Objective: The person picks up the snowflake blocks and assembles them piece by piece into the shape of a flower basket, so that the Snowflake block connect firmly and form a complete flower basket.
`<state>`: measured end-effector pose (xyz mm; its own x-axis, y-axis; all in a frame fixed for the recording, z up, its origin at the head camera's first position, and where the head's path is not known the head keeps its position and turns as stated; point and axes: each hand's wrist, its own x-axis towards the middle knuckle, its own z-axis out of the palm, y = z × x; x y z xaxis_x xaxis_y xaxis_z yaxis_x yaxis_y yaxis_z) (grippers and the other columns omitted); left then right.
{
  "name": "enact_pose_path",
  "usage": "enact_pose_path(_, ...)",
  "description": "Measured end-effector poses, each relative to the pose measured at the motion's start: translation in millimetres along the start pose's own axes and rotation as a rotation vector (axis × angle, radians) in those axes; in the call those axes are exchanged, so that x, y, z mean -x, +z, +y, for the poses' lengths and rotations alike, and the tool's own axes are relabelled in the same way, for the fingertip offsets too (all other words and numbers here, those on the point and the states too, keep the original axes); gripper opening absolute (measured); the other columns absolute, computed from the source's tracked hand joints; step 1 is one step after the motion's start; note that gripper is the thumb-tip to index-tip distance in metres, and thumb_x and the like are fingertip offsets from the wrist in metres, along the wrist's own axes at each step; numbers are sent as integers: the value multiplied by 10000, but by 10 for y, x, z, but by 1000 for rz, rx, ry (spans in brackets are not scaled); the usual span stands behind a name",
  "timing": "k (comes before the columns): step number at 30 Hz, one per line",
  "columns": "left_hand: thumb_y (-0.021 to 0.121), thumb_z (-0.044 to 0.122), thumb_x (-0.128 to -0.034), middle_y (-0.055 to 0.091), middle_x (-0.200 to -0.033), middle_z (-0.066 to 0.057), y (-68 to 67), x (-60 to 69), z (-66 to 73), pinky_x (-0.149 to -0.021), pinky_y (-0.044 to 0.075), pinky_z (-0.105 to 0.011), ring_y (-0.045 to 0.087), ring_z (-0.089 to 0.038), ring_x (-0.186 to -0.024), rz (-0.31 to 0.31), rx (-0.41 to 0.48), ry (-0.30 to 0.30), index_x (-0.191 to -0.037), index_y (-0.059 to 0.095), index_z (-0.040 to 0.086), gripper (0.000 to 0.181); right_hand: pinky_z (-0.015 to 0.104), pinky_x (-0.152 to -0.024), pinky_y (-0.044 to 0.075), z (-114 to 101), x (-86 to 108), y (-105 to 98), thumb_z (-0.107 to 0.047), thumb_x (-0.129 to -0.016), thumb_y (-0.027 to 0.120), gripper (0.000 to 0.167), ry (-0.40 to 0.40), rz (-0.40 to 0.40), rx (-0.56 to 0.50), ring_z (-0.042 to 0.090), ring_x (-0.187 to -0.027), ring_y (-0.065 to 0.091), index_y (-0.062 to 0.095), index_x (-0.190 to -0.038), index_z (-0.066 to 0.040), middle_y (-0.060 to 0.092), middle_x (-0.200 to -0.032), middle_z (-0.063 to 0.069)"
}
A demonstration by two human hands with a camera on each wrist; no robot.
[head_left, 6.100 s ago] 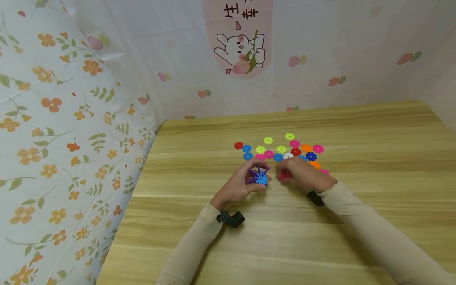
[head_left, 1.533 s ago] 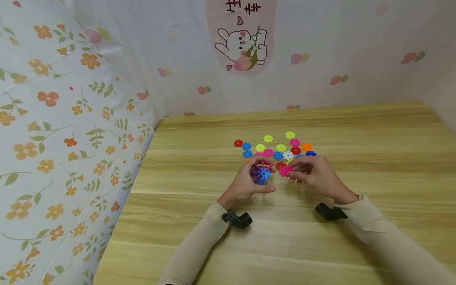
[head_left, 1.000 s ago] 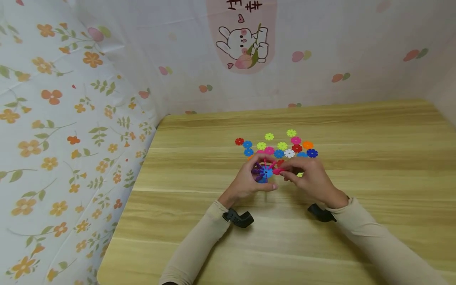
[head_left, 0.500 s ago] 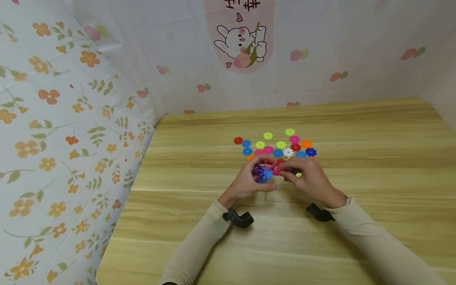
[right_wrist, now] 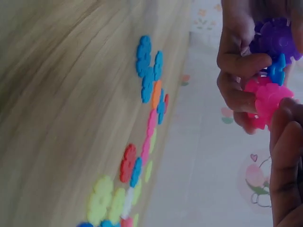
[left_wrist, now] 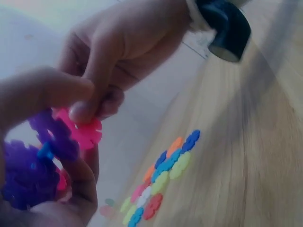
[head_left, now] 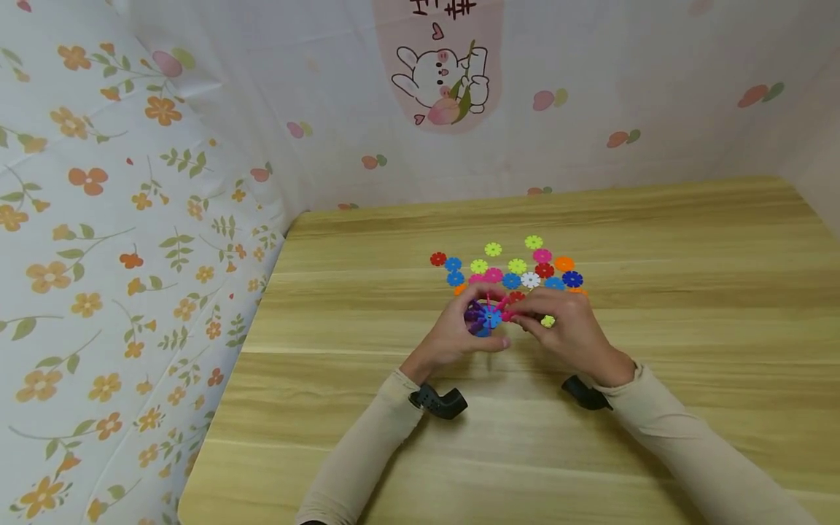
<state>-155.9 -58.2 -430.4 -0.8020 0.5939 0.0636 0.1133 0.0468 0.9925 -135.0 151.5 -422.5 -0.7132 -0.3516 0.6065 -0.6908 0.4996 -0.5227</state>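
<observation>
My left hand (head_left: 446,332) holds a cluster of interlocking flower-shaped discs above the table, thumb below and fingers curled over the top. At its centre sits a blue disc (head_left: 489,318) with purple discs (left_wrist: 28,177) on the left and pink ones standing along the upper edge. My right hand (head_left: 569,326) pinches a pink disc (right_wrist: 270,101) between thumb and fingers at the right edge of that blue disc. The right wrist view shows pink meeting the blue edge; how deep it is slotted I cannot tell.
Several loose discs lie flat beyond my hands, among them a red disc (head_left: 438,259), a white disc (head_left: 530,279) and a dark blue disc (head_left: 572,279). A yellow-green disc (head_left: 547,321) lies beside my right fingers. The wooden table (head_left: 525,452) backs onto patterned cloth (head_left: 590,87).
My right hand has brought a pink disc leftward to the held cluster, where it stays over the last second. Pink discs now stand on the cluster's upper edge, and pink ones at the pile's right are gone.
</observation>
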Motion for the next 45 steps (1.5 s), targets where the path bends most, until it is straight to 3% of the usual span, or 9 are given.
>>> enact_pose_path(8, 769, 3, -806, 519, -1314, -81, 8, -44, 20, -995, 502, -343, 573, -228, -1127, -15, -11, -8, -1354, 487, 111, 626, 229, -600, 551, -102, -82, 22, 110, -683, 832, 224, -111, 35, 65, 113, -655, 652, 761, -845, -28, 725, -816, 37)
enact_pose_path(14, 774, 5, -796, 519, -1335, -91, 2, -77, -14, -988, 483, -271, 565, -144, -1127, 5, -26, 20, -1353, 484, 108, 637, 255, -591, 555, -118, -142, 72, 165, -675, 808, 226, -166, 52, 63, 114, -635, 606, 731, -800, -7, 692, -781, 50)
enact_pose_path(18, 776, -23, -788, 524, -1327, -84, 1, -57, -80, -962, 501, -276, 564, -126, -1086, -10, -34, 4, -1354, 482, 93, 648, 250, -579, 563, -78, -126, 62, 153, -678, 815, 223, -171, -33, 49, 112, -635, 612, 721, -796, -11, 693, -775, 52)
enact_pose_path(21, 788, 1, -798, 526, -1325, -103, 5, -29, -135, -954, 519, -306, 580, -159, -1072, -28, -20, -12, -1344, 489, 110, 632, 235, -590, 564, 15, -111, -72, 81, -718, 827, 219, -59, -217, -5, 95, -670, 633, 737, -891, -19, 717, -823, 32)
enact_pose_path(24, 793, 40, -821, 512, -1345, -162, -15, -10, -192, -948, 534, -337, 619, -226, -1094, -6, 45, -28, -1334, 491, 142, 605, 212, -595, 540, 185, -112, -283, 14, -763, 823, 228, 147, -375, 15, 80, -682, 623, 741, -970, -31, 726, -860, 16)
enact_pose_path(29, 787, 78, -844, 499, -1410, -177, -120, 86, -256, -985, 512, -330, 633, -228, -1168, 77, 100, -102, -1310, 474, 150, 565, 323, -639, 542, 482, -59, -456, -50, -783, 814, 171, 359, -507, 218, 150, -702, 608, 738, -928, -1, 721, -865, 67)
enact_pose_path(35, 735, 93, -895, 505, -1457, -150, -151, 186, -287, -1072, 432, -353, 594, -198, -1246, 45, 130, -175, -1292, 407, 133, 517, 357, -633, 538, 608, 62, -312, -133, -761, 857, 302, 343, -542, 322, 155, -655, 557, 696, -954, 36, 648, -739, 38)
enact_pose_path(41, 694, 14, -902, 458, -1455, -237, -120, 130, -267, -1016, 498, -357, 621, -264, -1216, 48, 194, -92, -1369, 389, 69, 561, 336, -594, 510, 587, 134, -330, -88, -790, 826, 266, 364, -494, 359, 158, -640, 539, 674, -960, 47, 628, -730, 48)
enact_pose_path(45, 691, -22, -892, 413, -1468, -243, -136, 99, -241, -1019, 487, -347, 613, -247, -1220, 73, 154, -53, -1439, 378, 88, 641, 330, -562, 494, 537, 119, -348, -112, -760, 851, 308, 342, -490, 392, 167, -637, 539, 672, -955, 47, 628, -733, 65)
